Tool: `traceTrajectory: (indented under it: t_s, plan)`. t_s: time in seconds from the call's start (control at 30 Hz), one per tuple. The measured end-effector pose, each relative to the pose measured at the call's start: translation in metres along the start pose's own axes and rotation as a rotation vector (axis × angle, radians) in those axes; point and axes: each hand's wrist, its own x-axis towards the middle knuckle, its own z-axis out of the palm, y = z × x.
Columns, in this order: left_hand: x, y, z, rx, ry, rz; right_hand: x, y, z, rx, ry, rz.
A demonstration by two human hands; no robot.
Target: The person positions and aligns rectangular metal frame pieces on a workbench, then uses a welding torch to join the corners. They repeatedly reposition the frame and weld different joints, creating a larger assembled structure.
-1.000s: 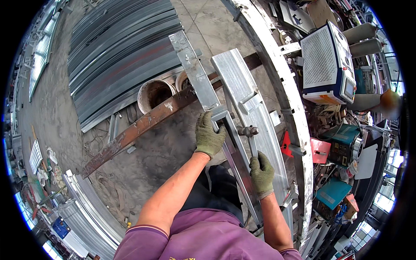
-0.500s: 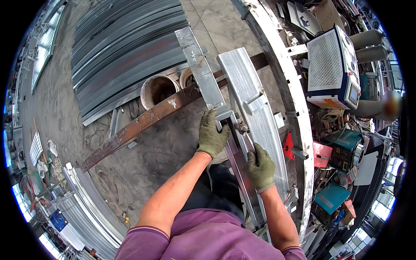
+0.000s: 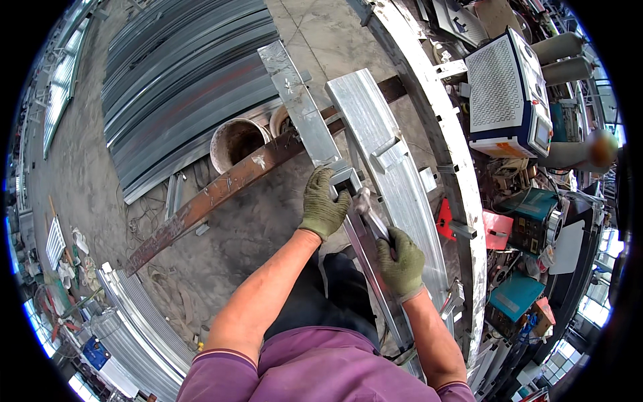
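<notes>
My left hand [image 3: 324, 206], in a green work glove, grips a short piece of metal channel [image 3: 346, 178] at the near end of a flat galvanized bar [image 3: 295, 97]. In my right hand [image 3: 402, 264], gloved alike, is a hammer [image 3: 375, 222], fingers closed around its handle. The hammer's head lies just right of my left thumb, close to the channel piece; whether they touch I cannot tell. Below the hammer a long narrow metal profile [image 3: 367, 258] runs toward my body. To the right lies a wide galvanized beam [image 3: 385, 144] with a small block on it.
A rusty steel beam [image 3: 221, 195] crosses beneath the galvanized pieces. Behind it stands a white bucket [image 3: 221, 144], with stacked metal profiles [image 3: 194, 87] beyond. At right, a long white-stained rail [image 3: 450, 144] curves past a white and blue machine [image 3: 499, 90] and teal boxes [image 3: 516, 298].
The hammer has swung in my right hand, so its handle now shows clearly and its head sits nearer my left thumb. My left hand keeps its place. The whole view has shifted slightly.
</notes>
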Motion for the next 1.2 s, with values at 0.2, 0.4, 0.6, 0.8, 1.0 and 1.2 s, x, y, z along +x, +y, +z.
traceTrajectory:
  t_s: [0.2, 0.4, 0.6, 0.8, 1.0, 1.2]
  plan:
    - [0.006, 0.002, -0.008, -0.078, -0.064, -0.002, -0.001, 0.002, 0.002, -0.237, -0.085, -0.087]
    - [0.005, 0.0, -0.009, -0.081, -0.06, 0.005, -0.003, 0.001, 0.007, -0.203, -0.052, -0.046]
    - [0.006, 0.002, -0.015, -0.222, -0.061, -0.025, -0.012, 0.002, 0.0, 0.005, -0.011, 0.054]
    - [0.007, -0.002, -0.011, -0.226, -0.07, -0.062, -0.021, 0.003, 0.0, -0.02, 0.047, -0.011]
    - [0.009, -0.002, -0.014, -0.143, -0.078, 0.006, -0.022, 0.008, 0.009, -0.144, 0.03, -0.03]
    - [0.012, 0.007, -0.021, -0.209, -0.086, 0.033, -0.014, 0.0, -0.001, -0.226, -0.076, -0.087]
